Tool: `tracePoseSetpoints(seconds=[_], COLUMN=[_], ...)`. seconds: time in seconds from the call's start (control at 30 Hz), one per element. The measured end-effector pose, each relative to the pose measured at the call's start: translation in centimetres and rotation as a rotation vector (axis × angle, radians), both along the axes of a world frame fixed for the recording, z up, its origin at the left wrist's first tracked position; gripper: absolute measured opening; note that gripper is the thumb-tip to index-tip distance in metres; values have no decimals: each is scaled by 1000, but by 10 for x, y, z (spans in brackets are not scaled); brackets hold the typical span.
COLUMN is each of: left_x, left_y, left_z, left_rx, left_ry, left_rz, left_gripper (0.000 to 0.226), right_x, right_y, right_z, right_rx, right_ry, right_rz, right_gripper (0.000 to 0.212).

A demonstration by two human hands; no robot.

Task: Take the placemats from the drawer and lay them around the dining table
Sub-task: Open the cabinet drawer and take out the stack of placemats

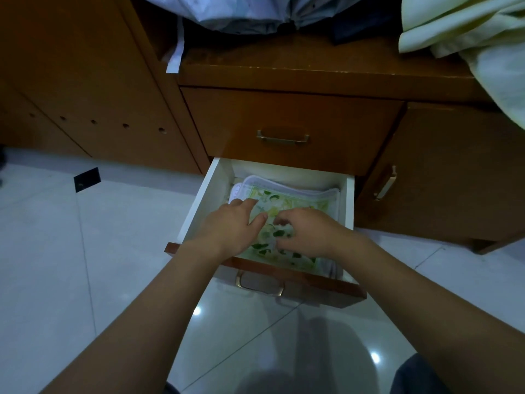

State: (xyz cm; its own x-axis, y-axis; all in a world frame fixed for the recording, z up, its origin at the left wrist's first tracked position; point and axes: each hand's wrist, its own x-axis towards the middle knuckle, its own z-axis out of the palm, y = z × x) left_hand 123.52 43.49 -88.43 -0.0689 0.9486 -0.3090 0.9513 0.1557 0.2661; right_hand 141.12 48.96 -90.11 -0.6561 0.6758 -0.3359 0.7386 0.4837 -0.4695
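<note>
Pale glossy floor tiles [85,251] run up to a brown wooden cabinet [113,95], and clothes [241,9] lie heaped on its top edge. From the cabinet's lower row an open drawer [210,191] with white inner walls stands pulled out over the floor; the drawer above it [289,129] is closed, and a cabinet door [443,172] is to the right.

Inside the open drawer lies a stack of placemats [298,200], the top one printed with green leaves and edged in white, filling most of the drawer from its back wall to its front edge.

Near the drawer's left wall, the left hand [230,226] rests on the top mat with fingers loosely spread, not gripping. To its right, the right hand [306,231] has its fingers curled down onto the middle of the same mat; whether this grip pinches the mat or merely touches it I cannot tell.

The mats look thin, light and floppy, likely to sag and slide off one another. A hold at two opposite edges, or under the whole stack near the drawer's front edge, would probably keep them together.
</note>
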Motion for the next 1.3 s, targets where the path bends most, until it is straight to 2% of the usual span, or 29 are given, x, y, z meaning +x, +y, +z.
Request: tracePoseSetpoints(seconds=[0.17,0.3,0.63,0.8,0.87,1.07,1.3], left_x=[-12,-22,-31,-34,-34,-34,-33], left_y=[-2,-2,1,13,15,22,26], left_z=[2,2,-16,-43,-56,-76,-88], left_rx=[10,16,-54,-232,-320,-388,-520], left_ry=[-7,89,116,184,141,91,149], left_rz=[65,147,232,212,239,359,321], left_gripper=[54,55,52,61,60,55,68], right_x=[-8,-14,-16,-18,-18,-11,-5], right_y=[-1,-3,-2,-4,-5,-8,-10], right_z=[7,10,5,-1,-1,0,1], right_rx=[125,205,231,222,228,241,253], right_ry=[134,236,229,199,200,207,195], right_rz=[-48,-93,-43,-16,-19,-27,-25], right_gripper=[61,62,51,51,51,51,51])
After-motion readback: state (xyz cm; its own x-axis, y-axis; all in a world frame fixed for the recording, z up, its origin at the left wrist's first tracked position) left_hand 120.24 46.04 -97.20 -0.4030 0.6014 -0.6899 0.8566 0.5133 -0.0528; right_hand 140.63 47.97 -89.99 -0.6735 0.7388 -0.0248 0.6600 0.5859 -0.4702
